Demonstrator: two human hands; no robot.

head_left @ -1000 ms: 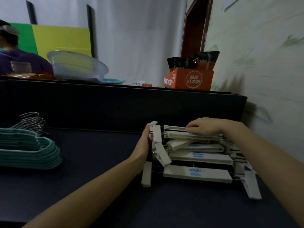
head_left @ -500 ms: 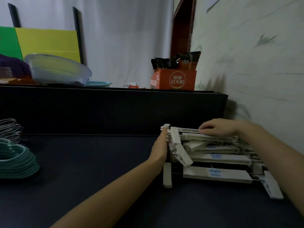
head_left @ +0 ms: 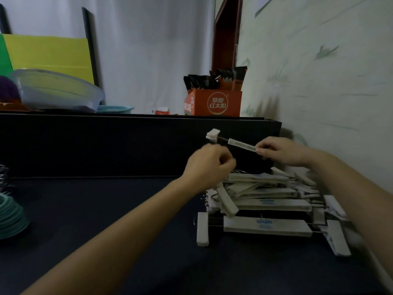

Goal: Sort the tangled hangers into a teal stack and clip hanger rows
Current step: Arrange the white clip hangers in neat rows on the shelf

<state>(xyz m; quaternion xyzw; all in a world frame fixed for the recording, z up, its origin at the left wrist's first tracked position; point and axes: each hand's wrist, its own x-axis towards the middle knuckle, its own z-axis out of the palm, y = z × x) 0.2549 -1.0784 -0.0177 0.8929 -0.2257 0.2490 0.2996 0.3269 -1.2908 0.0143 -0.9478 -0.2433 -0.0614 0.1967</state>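
Clip hanger (head_left: 241,144) now up, R-hand (head_left: 282,151) grip.

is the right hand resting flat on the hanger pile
No, the right hand holds one clip hanger up in the air above the pile.

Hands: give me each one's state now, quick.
Left hand: closed in a fist; contents cannot be told.
Right hand: closed on a raised clip hanger.

A white clip hanger (head_left: 238,143) hangs tilted in mid-frame above the pile of white clip hangers (head_left: 268,207) at lower right. The teal stack (head_left: 10,218) lies at the left edge.
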